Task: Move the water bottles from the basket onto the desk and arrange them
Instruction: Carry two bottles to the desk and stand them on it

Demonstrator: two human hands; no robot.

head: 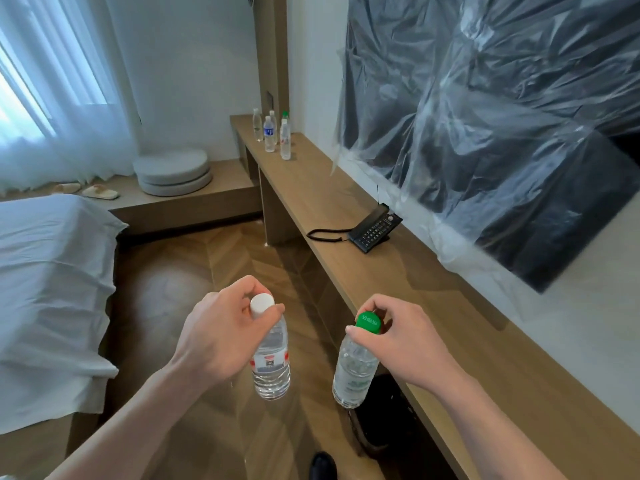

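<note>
My left hand (221, 336) pinches the neck of a clear water bottle with a white cap (271, 362), which hangs upright over the wooden floor. My right hand (403, 336) pinches the green cap of a second clear bottle (354, 372), held beside the front edge of the long wooden desk (346, 202). Several more water bottles (273, 133) stand in a group at the desk's far end. A dark basket (374, 420) sits on the floor under the desk edge, partly hidden behind the green-capped bottle.
A black telephone (375, 228) with a coiled cord lies mid-desk. A plastic-wrapped television (502, 116) hangs on the wall above. A white bed (52, 289) is to the left; round cushions (173, 171) and slippers (100, 192) lie on a low platform by the curtained window.
</note>
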